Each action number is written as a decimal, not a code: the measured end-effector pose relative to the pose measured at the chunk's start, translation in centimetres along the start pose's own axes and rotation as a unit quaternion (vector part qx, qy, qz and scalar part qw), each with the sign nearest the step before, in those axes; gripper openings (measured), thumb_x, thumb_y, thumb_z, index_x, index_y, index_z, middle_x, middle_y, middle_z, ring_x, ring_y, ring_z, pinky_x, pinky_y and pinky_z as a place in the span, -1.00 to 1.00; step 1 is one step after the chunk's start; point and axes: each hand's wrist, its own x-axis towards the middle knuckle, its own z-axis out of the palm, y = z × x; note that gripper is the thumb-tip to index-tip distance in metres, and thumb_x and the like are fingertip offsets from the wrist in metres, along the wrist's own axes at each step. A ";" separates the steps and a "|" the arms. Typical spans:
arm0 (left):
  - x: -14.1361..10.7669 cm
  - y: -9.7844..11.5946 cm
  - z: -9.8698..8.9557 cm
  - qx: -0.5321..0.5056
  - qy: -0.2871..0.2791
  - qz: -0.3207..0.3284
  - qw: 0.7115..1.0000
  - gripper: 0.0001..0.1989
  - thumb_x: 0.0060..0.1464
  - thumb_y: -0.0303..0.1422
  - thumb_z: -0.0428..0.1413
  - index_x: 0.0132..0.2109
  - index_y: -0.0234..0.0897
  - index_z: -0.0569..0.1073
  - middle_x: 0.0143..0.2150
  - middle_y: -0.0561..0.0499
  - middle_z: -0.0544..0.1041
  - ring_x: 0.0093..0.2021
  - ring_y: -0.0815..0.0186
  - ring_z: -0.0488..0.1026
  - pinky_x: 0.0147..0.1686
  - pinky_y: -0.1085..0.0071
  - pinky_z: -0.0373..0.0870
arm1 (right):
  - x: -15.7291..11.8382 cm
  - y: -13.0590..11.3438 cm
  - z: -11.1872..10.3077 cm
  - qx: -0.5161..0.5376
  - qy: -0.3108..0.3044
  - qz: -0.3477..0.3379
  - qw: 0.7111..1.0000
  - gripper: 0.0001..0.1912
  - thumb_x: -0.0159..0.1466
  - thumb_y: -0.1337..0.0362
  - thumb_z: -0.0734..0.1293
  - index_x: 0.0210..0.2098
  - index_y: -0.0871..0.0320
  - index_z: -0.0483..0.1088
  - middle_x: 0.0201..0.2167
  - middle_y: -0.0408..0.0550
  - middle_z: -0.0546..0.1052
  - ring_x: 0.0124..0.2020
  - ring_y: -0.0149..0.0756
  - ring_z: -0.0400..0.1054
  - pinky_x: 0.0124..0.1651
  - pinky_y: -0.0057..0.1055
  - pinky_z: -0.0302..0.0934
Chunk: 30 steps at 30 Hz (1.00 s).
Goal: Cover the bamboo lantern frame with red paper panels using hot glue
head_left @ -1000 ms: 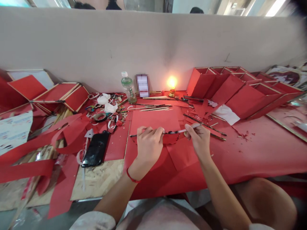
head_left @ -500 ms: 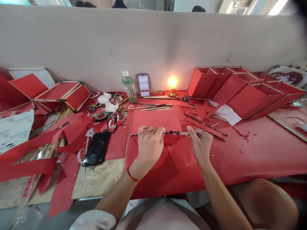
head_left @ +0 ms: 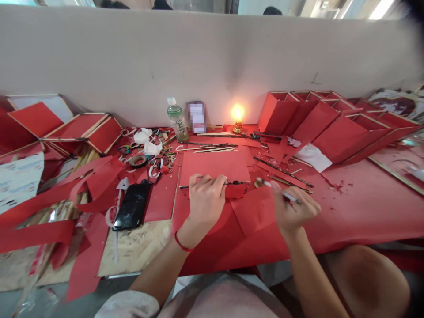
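Note:
My left hand [head_left: 207, 196] is closed around a thin stick [head_left: 236, 182] with dark, blackened patches, held level over red paper [head_left: 215, 164]. A torn-edged red piece [head_left: 236, 191] hangs just below the stick. To the right, my right hand [head_left: 296, 210] grips a slim, pale, pen-shaped tool [head_left: 290, 196]. Its kind is not clear. The tool points up and left, its front end apart from the stick. Several more thin sticks [head_left: 218, 148] lie on the paper behind my hands.
A small lamp [head_left: 237, 126] burns with a bare flame by the wall. Beside it stand a phone [head_left: 198, 118] and a bottle [head_left: 178, 123]. Red paper-covered frames [head_left: 344, 137] are at right. A black phone [head_left: 132, 206], tape roll [head_left: 138, 161] and red strips [head_left: 39, 227] lie left.
My right hand has moved right and slightly down with the tool, drawing it away from the stick. My left hand stays in place, holding the stick.

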 end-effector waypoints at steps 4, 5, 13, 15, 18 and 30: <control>0.0 0.0 0.1 0.005 0.002 0.003 1.000 -0.86 0.10 -0.53 0.19 -0.34 -0.17 0.46 -0.56 0.13 0.52 -0.42 0.23 0.46 -0.12 0.24 0.16 | -0.9 2.3 -1.4 0.056 -0.005 -0.096 0.994 -0.68 0.33 0.28 0.36 -0.54 0.11 0.28 -0.72 -0.19 0.32 -0.65 -0.43 0.17 -0.49 -0.42 0.05; 0.0 0.0 0.1 0.006 0.004 0.004 1.000 -0.86 0.10 -0.53 0.19 -0.34 -0.17 0.46 -0.56 0.13 0.52 -0.42 0.24 0.46 -0.12 0.25 0.16 | -1.2 2.8 -1.6 0.066 -0.008 -0.109 0.992 -0.76 0.33 0.31 0.34 -0.48 0.11 0.34 -0.68 -0.17 0.37 -0.64 -0.41 0.22 -0.48 -0.42 0.08; 0.1 0.1 -0.2 0.010 0.007 0.006 1.000 -0.87 0.12 -0.52 0.18 -0.32 -0.18 0.46 -0.52 0.11 0.57 -0.41 0.23 0.47 -0.11 0.25 0.17 | -1.6 2.2 -1.4 0.133 -0.006 -0.083 0.988 -0.69 0.28 0.47 0.35 -0.02 0.06 0.47 -0.40 -0.08 0.58 -0.43 -0.31 0.45 -0.32 -0.38 0.33; 0.1 0.1 -0.3 0.010 0.011 0.009 1.000 -0.88 0.12 -0.51 0.19 -0.32 -0.19 0.46 -0.52 0.11 0.56 -0.41 0.23 0.47 -0.12 0.25 0.16 | -1.4 1.3 -0.8 0.170 -0.030 -0.074 0.982 -0.67 0.28 0.49 0.34 0.00 0.08 0.47 -0.32 -0.04 0.60 -0.35 -0.29 0.48 -0.26 -0.37 0.36; 0.2 0.2 -0.4 0.012 0.015 0.010 1.000 -0.87 0.09 -0.52 0.21 -0.31 -0.20 0.46 -0.52 0.11 0.54 -0.42 0.23 0.48 -0.13 0.26 0.16 | -1.7 0.5 0.4 0.203 -0.092 -0.055 0.973 -0.68 0.33 0.49 0.26 0.01 0.11 0.47 -0.25 0.00 0.61 -0.28 -0.29 0.49 -0.22 -0.36 0.37; 0.2 0.3 -0.1 0.021 0.021 0.008 1.000 -0.85 0.06 -0.54 0.24 -0.31 -0.19 0.47 -0.53 0.12 0.53 -0.42 0.23 0.49 -0.10 0.26 0.17 | -4.7 0.3 4.5 0.258 -0.138 0.185 0.938 -0.88 0.30 0.19 0.38 -0.31 0.09 0.41 -0.32 -0.09 0.60 -0.32 -0.28 0.52 -0.19 -0.35 0.40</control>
